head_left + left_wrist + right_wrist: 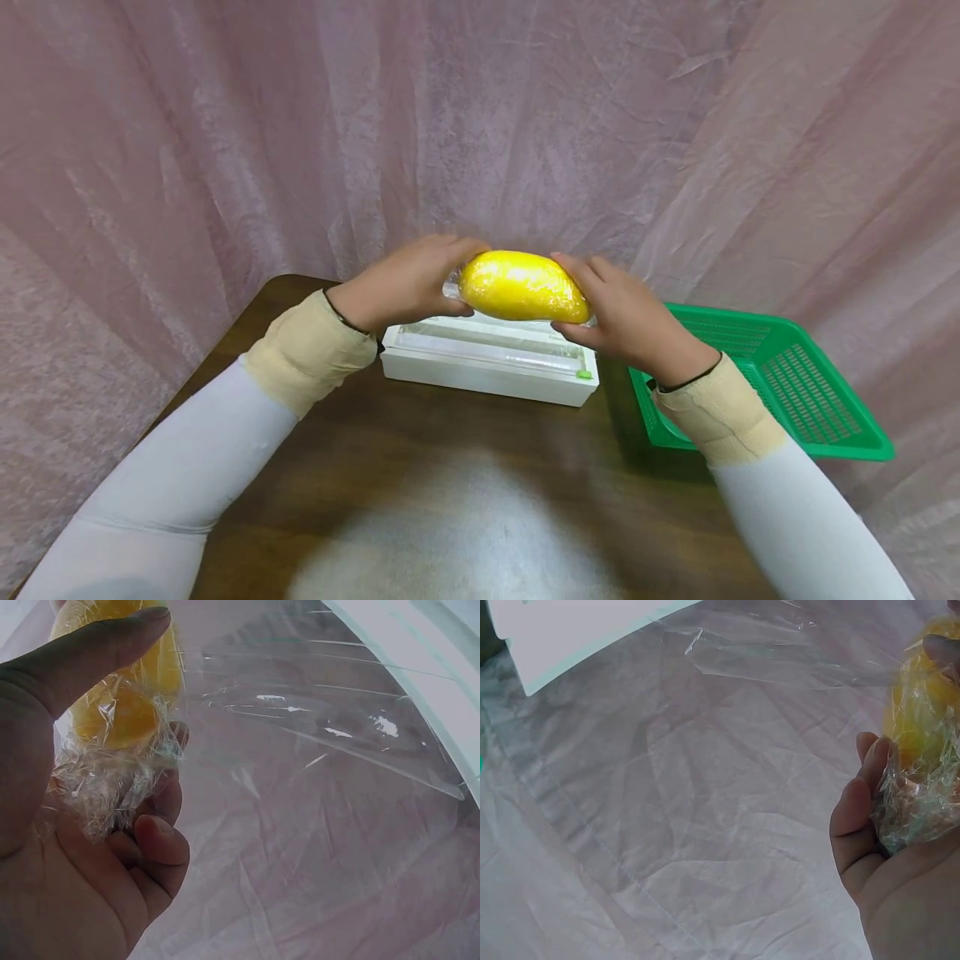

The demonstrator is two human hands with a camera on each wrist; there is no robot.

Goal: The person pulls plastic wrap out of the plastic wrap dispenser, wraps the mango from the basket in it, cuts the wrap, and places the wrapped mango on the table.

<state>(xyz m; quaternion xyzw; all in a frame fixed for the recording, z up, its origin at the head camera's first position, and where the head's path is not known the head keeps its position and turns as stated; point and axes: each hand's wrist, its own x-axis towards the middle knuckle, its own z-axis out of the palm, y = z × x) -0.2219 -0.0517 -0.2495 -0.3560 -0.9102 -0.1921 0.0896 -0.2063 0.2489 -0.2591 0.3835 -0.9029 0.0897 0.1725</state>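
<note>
I hold the yellow fruit (517,287) lengthwise between my hands, left grip (407,279) curled round one end, right grip (637,312) round the other, neither nearer. Its long axis dips slightly rightward. Clear plastic wrap (330,712) spans between it and the white box (480,377) on the tabletop (420,467).

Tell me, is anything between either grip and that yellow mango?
Yes: crumpled cling film around the yellow mango separates it from the left grip and right grip. A clear sheet also stretches toward the white wrap dispenser.
</note>
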